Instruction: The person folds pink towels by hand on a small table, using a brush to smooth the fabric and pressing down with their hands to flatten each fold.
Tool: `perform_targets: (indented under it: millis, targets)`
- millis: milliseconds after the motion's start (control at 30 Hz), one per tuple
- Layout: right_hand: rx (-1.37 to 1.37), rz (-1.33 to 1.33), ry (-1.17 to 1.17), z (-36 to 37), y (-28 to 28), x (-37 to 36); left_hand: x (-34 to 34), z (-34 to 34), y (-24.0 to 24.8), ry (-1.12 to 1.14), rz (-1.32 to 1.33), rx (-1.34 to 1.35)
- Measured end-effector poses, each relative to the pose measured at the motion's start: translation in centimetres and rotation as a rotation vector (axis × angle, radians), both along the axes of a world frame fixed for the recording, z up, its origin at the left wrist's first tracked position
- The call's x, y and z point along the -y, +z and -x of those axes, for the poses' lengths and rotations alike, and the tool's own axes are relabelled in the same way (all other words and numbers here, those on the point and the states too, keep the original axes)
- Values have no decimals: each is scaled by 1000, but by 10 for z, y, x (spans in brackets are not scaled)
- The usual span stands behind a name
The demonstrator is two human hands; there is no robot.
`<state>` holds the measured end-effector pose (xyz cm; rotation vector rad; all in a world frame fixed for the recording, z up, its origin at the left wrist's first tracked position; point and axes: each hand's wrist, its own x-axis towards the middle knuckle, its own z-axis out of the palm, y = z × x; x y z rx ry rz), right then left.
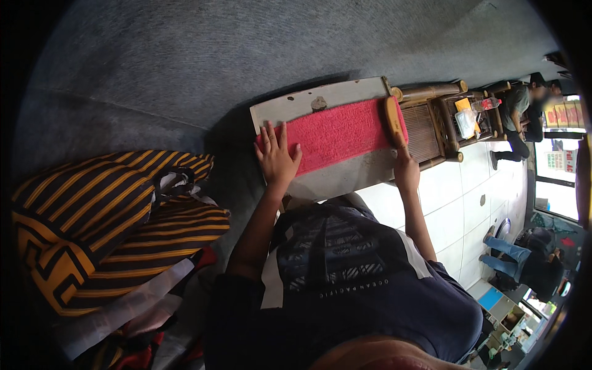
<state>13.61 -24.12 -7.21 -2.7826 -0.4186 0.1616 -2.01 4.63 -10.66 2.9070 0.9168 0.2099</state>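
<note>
A long strip of red, towel-like cloth (342,132) lies lengthwise on a worn, pale table top (345,176). My left hand (277,155) rests flat on the cloth's left end, fingers spread, with nothing in it. At the right end, my right hand (405,169) is closed around the near end of a curved wooden brush (393,120). The brush points away from me and lies across the cloth's right end. Its underside is hidden, so its bristles cannot be made out.
Black and yellow striped fabric (123,216) is heaped at the left. A grey wall (246,49) runs behind the table. To the right stands a bamboo bench (425,132), with a plastic bottle (487,105) farther along. One person (518,114) sits beyond it; another (530,265) is at the far right.
</note>
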Motion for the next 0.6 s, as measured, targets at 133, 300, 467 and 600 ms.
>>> perform_targets:
  millis: [133,300,467,600]
  targets:
    - [137,-126,107,16,-4,-17,0,-3,3,-13,-2,34]
    - [-39,-99,586,76,11,-62,2,-2,-2,9,-5,30]
    - [-83,-128,474,47,-9,-29,3,-4,-5,10,-23,34]
    - [-27,-101,262,5,-11,15,3,-3,-2,17,-14,47]
